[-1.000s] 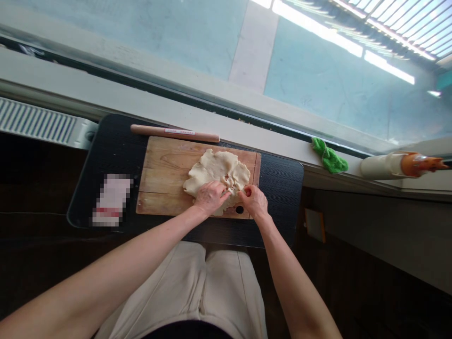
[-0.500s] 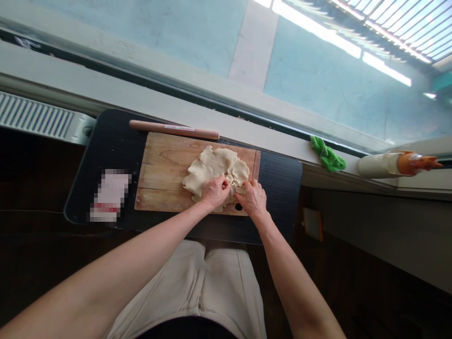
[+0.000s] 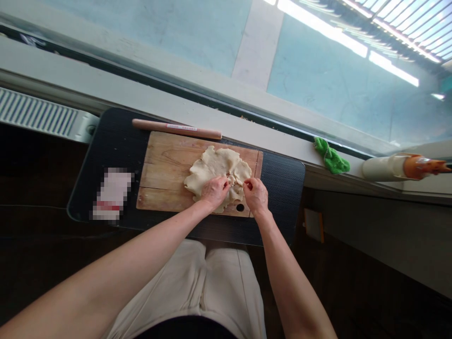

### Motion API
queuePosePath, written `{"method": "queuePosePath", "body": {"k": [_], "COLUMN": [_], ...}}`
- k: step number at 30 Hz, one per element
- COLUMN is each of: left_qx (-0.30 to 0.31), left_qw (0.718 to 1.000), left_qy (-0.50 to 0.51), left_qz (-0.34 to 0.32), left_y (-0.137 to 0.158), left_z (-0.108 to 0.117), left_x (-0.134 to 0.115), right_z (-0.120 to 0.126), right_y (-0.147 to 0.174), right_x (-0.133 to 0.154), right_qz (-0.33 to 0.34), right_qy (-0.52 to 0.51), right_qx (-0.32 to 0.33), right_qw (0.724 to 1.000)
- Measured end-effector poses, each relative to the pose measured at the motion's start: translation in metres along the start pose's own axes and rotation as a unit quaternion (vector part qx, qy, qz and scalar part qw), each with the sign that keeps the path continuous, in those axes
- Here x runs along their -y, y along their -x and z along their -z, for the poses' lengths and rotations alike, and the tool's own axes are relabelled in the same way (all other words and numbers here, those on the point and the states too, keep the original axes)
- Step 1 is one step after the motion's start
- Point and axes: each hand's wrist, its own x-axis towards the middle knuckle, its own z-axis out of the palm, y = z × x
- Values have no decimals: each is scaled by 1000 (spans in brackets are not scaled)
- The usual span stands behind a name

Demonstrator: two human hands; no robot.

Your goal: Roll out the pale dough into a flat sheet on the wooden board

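A pale, uneven sheet of dough (image 3: 212,162) lies on the right half of a wooden cutting board (image 3: 162,162), its edges ragged and partly folded in near the right. My left hand (image 3: 214,190) rests over the dough's front part, fingers pinched at a torn, crumpled spot. At the dough's right edge, my right hand (image 3: 256,194) is closed in a pinch on the dough's rim. The board's dark round hole (image 3: 240,207) shows between the hands. Behind the board lies a wooden rolling pin (image 3: 176,128) with a printed label.
The board sits on a black table (image 3: 282,188) with rounded corners, against a white windowsill (image 3: 141,99). A blurred pinkish item (image 3: 113,193) lies at the table's left. On the sill are a green cloth (image 3: 332,155) and a white bottle-like object (image 3: 383,168). A radiator (image 3: 42,115) stands left.
My right hand's fingers have drawn together from a spread pose over the board's edge into a pinch at the dough. My left hand stays pinched in nearly the same place.
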Motion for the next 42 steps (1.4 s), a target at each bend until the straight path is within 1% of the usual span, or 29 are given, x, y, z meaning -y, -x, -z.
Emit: {"method": "queuePosePath", "body": {"k": [3, 5, 6, 7, 8, 9, 10, 11, 12, 13, 15, 17, 19, 20, 21, 22, 24, 25, 26, 28, 30, 32, 33, 34, 35, 36, 38, 40, 42], "left_qx": [-1, 0, -12, -39, -79, -125, -164, -185, -184, -163, -100, -68, -67, -70, -75, -79, -79, -71, -60, -51, -65, -89, -100, -107, -112, -112, -99, -86, -87], "left_qw": [1000, 999, 998, 997, 996, 992, 986, 980, 975, 972, 969, 968, 966, 958, 941, 914, 846, 824, 817, 832, 870, 922, 944, 958, 964, 966, 970, 977, 984], "left_qy": [4, 22, 30, 30, 22, 7, -8, -16, -10, 8, 57, 90, 128, 167, 224, 291, 411, 445, 457, 443, 384, 263, 187, 116, 68, 50, 53, 47, 22], "left_qz": [-2, -30, -46, -53, -45, -18, 23, 73, 123, 167, 219, 224, 217, 224, 243, 272, 330, 344, 347, 331, 303, 271, 253, 238, 230, 228, 218, 189, 156], "left_y": [4, 11, 17, 22, 28, 34, 38, 42, 44, 44, 42, 38, 35, 34, 34, 33, 31, 29, 28, 24, 20, 18, 18, 17, 17, 17, 15, 13, 11], "left_z": [4, 12, 19, 25, 32, 38, 43, 46, 48, 49, 47, 44, 45, 46, 47, 49, 52, 53, 54, 56, 59, 63, 65, 67, 69, 71, 71, 70, 68], "left_x": [-1, 4, 10, 18, 28, 41, 54, 67, 78, 88, 98, 97, 88, 82, 77, 73, 68, 68, 69, 75, 81, 87, 89, 91, 92, 93, 94, 93, 91], "right_z": [-1, 4, 7, 9, 10, 9, 7, 5, 2, 0, 2, 10, 21, 24, 26, 26, 22, 19, 16, 13, 14, 20, 23, 25, 26, 25, 18, 7, -3], "right_y": [-1, -3, -4, -5, -6, -8, -10, -13, -15, -18, -22, -25, -32, -37, -43, -51, -68, -77, -85, -99, -107, -112, -114, -116, -119, -122, -132, -144, -156], "right_x": [7, 10, 12, 14, 16, 19, 22, 25, 29, 32, 39, 47, 58, 64, 71, 77, 87, 90, 92, 92, 92, 97, 102, 108, 116, 125, 144, 162, 175], "right_qz": [7, 15, 23, 35, 47, 60, 71, 79, 82, 80, 76, 80, 98, 112, 128, 140, 139, 125, 108, 85, 85, 96, 107, 125, 152, 184, 243, 265, 249], "right_qy": [28, 41, 36, 24, 8, -7, -17, -18, -10, 4, 38, 59, 58, 52, 46, 44, 59, 76, 96, 134, 169, 201, 211, 213, 209, 201, 191, 205, 230], "right_qx": [35, 47, 44, 37, 30, 28, 35, 50, 69, 90, 124, 129, 97, 71, 47, 29, 15, 18, 29, 62, 97, 119, 114, 101, 80, 54, 21, 35, 75], "right_qw": [999, 998, 998, 998, 998, 998, 997, 995, 994, 993, 989, 987, 989, 990, 990, 989, 988, 989, 989, 985, 977, 968, 965, 964, 963, 961, 951, 942, 938]}}
